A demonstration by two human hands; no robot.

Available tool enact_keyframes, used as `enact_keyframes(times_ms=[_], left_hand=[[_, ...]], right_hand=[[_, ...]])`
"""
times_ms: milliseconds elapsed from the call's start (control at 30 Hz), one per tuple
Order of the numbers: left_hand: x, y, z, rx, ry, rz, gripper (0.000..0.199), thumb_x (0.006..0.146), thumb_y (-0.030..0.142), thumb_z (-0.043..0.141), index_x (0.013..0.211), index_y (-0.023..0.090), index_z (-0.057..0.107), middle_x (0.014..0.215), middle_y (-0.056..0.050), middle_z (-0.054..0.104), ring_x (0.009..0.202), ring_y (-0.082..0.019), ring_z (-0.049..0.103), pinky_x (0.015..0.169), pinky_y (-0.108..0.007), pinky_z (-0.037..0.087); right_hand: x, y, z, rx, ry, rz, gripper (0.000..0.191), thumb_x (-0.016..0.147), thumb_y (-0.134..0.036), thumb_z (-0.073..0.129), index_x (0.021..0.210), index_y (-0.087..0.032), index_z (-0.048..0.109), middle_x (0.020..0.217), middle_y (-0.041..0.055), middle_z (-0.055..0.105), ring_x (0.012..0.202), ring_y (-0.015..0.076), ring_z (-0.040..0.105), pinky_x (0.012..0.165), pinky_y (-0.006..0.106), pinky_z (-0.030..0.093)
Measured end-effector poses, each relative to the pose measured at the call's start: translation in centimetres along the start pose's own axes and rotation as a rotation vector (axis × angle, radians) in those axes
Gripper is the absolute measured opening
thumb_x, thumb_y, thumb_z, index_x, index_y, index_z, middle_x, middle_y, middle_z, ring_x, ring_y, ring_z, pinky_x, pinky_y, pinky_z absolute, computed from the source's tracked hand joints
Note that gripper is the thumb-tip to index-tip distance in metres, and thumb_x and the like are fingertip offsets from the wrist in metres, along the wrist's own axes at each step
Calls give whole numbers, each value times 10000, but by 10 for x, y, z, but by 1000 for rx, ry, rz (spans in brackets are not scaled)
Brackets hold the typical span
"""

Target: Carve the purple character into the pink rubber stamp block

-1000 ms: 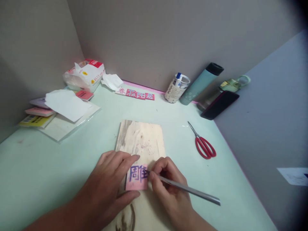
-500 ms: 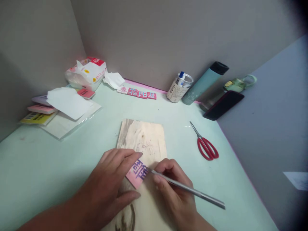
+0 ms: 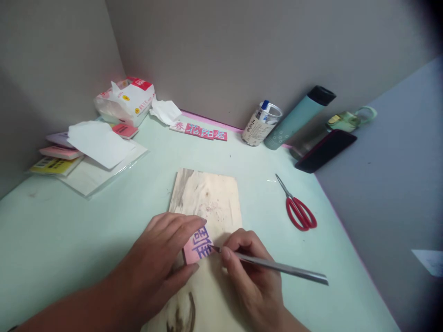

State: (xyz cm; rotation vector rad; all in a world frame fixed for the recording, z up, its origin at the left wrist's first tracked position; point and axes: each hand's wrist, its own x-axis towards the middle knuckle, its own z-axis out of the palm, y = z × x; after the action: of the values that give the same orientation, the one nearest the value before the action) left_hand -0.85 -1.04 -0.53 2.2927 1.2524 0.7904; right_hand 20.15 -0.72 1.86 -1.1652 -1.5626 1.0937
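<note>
A pink block (image 3: 199, 246) with a purple character on its top sits on a wooden board (image 3: 212, 193), between the two hands. It is turned so that the character lies sideways. The left hand (image 3: 157, 249) grips it, fingers along the far edge and thumb at the near corner. The right hand (image 3: 254, 286) pinches a slim metal carving tool (image 3: 290, 270) like a pen, its tip at the block's right edge and its shaft slanting out past the knuckles. The board rests on a pale green desk (image 3: 263, 214) and reaches beyond the fingers. To the right of the right hand lie red-handled scissors (image 3: 300, 213), blades pointing away. Well beyond both hands is a row of pink and white tiles (image 3: 200, 131) bearing characters; to its right stand a can (image 3: 254, 133) holding pens, a teal bottle (image 3: 296, 117) and a leaning dark phone (image 3: 327, 151). Far ahead of the left hand, off to its left, are a tissue pack (image 3: 134, 103), a crumpled tissue (image 3: 165, 112) and white paper (image 3: 98, 144) over stacked pads (image 3: 60, 165).
</note>
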Motion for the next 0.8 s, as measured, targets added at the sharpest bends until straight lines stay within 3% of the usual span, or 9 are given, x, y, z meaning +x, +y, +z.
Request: enact_keyframes(times_ms=[500,800], left_hand=[[1,1,2,-69,27,-39,478,961,221,513,1414,298,383,1325,-8,590,1232,-227,492,1080,-373,332],[1,5,1,-54,5,-108,486,947,204,526,1405,312,406,1288,-25,588,1217,-256,482,1023,-404,421]], right_hand=[[1,1,1,-108,-56,-71,161,989,-193,523,831,-223,537,702,-32,538,595,111,452,547,219,380],[-7,6,-2,-166,-144,-51,136,1029,-202,453,903,-243,487,774,-31,497,649,124,428,583,252,352]])
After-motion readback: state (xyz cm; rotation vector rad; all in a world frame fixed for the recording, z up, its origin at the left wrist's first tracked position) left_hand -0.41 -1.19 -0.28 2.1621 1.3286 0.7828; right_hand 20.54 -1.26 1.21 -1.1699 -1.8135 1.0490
